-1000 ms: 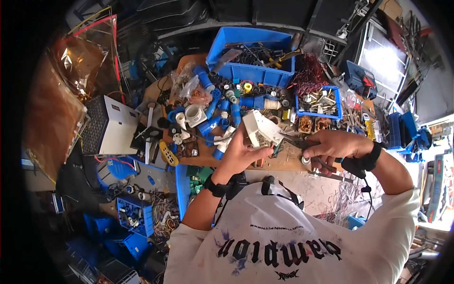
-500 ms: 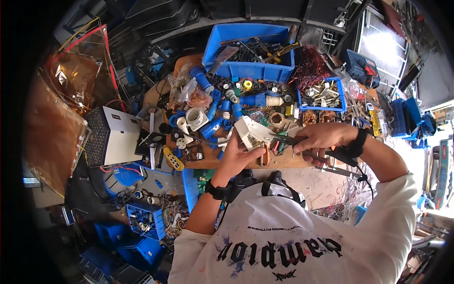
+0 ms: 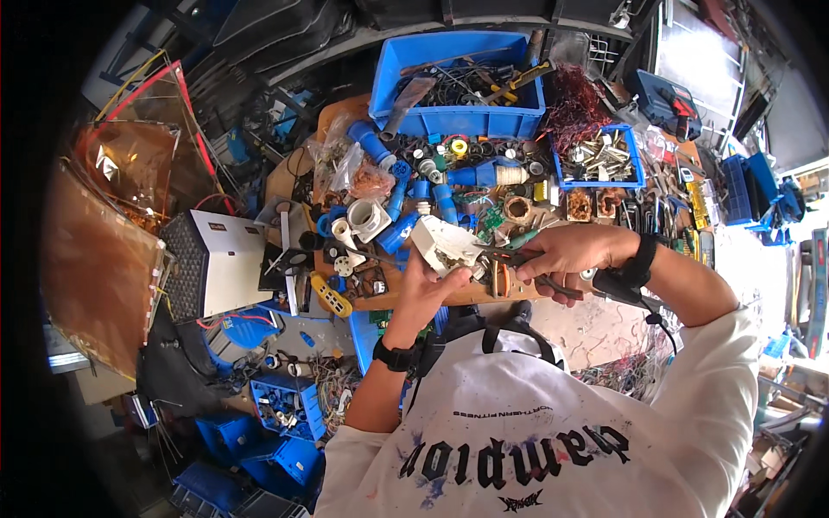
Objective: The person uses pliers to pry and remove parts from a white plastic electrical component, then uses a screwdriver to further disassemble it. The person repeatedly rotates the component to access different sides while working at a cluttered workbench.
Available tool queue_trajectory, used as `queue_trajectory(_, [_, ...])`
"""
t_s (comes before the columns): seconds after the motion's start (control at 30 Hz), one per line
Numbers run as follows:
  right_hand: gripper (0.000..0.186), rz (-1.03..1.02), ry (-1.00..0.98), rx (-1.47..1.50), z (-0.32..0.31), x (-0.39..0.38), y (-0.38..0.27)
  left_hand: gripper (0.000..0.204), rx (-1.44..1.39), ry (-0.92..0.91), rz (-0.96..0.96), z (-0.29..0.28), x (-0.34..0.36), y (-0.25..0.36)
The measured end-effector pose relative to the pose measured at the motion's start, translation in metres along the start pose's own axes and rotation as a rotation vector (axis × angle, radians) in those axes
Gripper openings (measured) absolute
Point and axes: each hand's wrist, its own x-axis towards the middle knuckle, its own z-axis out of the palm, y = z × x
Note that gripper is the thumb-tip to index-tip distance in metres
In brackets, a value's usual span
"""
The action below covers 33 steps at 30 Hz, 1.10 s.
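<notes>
My left hand [image 3: 425, 285] grips a white plastic housing [image 3: 445, 242] by its left and lower side, tilted, with small contents inside that I cannot make out. My right hand [image 3: 566, 259] is closed on a pair of dark-handled pliers [image 3: 509, 256], whose tips reach the housing's right edge. Just beyond the housing lie blue pipe fittings [image 3: 399, 230], a white square fitting [image 3: 369, 220] and a small green circuit board [image 3: 492, 216]. A yellow oblong object [image 3: 331, 294] lies left of my left hand on the wooden tabletop [image 3: 393, 300].
A large blue bin [image 3: 458, 123] of tools stands at the back, a blue tray [image 3: 598, 182] of metal pieces at the right. Small parts crowd the table. A white case [image 3: 233, 259] and brown sheets [image 3: 104, 276] are at the left, blue crates [image 3: 285, 406] below.
Both hands, the housing and the pliers have shifted left in the picture, while the camera view has moved slightly too. Both grips remain.
</notes>
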Motion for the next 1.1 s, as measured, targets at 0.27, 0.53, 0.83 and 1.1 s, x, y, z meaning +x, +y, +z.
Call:
queue_trajectory(0.27, [0.034,-0.014,0.044,0.079,0.016,-0.013,-0.015,0.05,0.02,0.001,0.053,0.007,-0.008,0.022])
queue_trajectory(0.53, [0.04,-0.076,0.043,0.192,0.042,-0.034,-0.026,0.051,-0.087,-0.014,0.116,0.015,-0.017,0.041])
queue_trajectory(0.83, [0.032,-0.193,0.236,0.083,0.067,-0.071,-0.011,0.071,-0.255,-0.039,0.12,0.014,-0.025,0.064])
queue_trajectory(1.1, [0.03,-0.412,0.629,-0.521,0.093,-0.09,0.006,0.074,-0.529,-0.141,0.042,0.049,-0.029,0.065])
